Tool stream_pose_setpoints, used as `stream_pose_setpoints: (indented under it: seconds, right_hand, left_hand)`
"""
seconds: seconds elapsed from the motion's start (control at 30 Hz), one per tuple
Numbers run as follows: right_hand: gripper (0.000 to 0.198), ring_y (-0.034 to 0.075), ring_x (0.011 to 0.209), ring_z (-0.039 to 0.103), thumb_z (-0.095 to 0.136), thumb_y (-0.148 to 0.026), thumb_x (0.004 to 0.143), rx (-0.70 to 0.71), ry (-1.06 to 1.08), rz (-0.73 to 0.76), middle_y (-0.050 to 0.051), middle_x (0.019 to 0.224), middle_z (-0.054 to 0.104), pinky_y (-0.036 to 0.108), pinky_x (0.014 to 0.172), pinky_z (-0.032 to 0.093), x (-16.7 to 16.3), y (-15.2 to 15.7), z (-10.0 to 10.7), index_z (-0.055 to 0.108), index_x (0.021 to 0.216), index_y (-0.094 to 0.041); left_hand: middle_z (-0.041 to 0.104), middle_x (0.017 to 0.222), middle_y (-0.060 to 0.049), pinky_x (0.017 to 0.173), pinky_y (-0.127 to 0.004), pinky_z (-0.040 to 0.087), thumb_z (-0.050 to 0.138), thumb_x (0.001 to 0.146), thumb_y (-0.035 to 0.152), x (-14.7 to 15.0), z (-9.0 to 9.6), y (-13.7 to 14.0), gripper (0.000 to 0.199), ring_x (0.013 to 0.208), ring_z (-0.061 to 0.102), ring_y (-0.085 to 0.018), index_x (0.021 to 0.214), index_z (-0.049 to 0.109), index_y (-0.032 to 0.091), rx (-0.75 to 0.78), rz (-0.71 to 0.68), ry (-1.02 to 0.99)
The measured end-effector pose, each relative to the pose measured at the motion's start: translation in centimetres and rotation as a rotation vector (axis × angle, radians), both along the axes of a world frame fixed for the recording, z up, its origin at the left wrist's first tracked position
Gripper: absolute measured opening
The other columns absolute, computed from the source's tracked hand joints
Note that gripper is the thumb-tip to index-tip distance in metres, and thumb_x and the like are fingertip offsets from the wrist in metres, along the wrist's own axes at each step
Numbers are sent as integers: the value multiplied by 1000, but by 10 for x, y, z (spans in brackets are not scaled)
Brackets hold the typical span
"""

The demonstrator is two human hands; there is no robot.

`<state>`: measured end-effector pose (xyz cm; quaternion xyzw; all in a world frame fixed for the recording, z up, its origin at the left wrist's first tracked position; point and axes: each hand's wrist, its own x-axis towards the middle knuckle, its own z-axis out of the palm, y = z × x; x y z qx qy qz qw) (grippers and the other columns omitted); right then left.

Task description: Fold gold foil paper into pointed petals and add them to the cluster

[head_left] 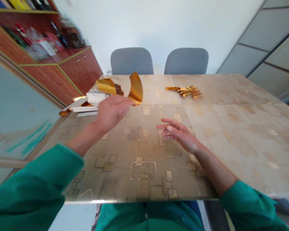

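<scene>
Here, the left hand (113,108) pinches a curved gold sheet (136,88)

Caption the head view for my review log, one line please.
Left hand holds a curved gold sheet over a patterned table; the empty right hand hovers, a pleated gold piece lying beyond.

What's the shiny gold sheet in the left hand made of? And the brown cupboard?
Gold sheet: probably thin foil or metallic paper, glossy; it curves and catches light.
Cupboard: looks like wood or wood-look board, fairly smooth; its reddish-brown surface shows streaky grain.
</scene>
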<state>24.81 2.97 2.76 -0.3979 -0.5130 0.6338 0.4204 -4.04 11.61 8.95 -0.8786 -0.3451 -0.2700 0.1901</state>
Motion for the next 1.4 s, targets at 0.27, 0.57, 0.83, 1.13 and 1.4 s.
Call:
stream_pose_setpoints:
  seconds: [0.27, 0.57, 0.83, 1.13, 1.4]
  right_hand:
    - [44, 21, 95, 67, 70, -54, 80, -70, 48, -72, 9, 113, 71, 35, 78, 57, -5, -1, -10, 67, 112, -23]
    - [28, 22, 95, 67, 50, -39, 98, 613, -417, -434, 4, 99, 73, 40, 85, 54, 7, 4, -1, 72, 106, -23]
    - [37, 20, 132, 49, 49, -23, 96, 1162, -865, 515, 8, 138, 60, 42, 113, 39, -2, -11, -15, 59, 131, -18]
    - [31, 19, 140, 40, 45, -18, 99, 1226, -767, 682, 11, 141, 56, 43, 118, 31, -6, -39, -34, 63, 123, -16]
    - [48, 25, 138, 42, 56, -17, 82, 966, -526, 704, 19, 137, 58, 47, 113, 38, -9, -40, -22, 57, 129, -8]
  left_hand:
    - [75, 100, -1, 73, -27, 54, 53, 98, 15, 64, -56, -88, 15, 89, 68, -14, 103, 66, 19, 31, -497, 9]
    - [62, 132, -13, 104, -36, 50, 48, 100, 23, 76, -108, -79, 29, 125, 57, -21, 123, 60, 11, -291, -389, 79]
    - [51, 144, -17, 119, -60, 19, 38, 101, 21, 57, -106, -60, 39, 141, 40, -29, 134, 54, 12, -551, 34, 93]
    - [66, 126, -7, 114, -54, 28, 33, 98, 17, 56, -94, -58, 37, 123, 56, -21, 123, 60, 19, -734, 34, -298]
    - [65, 98, -5, 83, -30, 49, 53, 97, 23, 57, -94, -69, 18, 93, 59, -16, 94, 70, 18, -692, -378, -176]
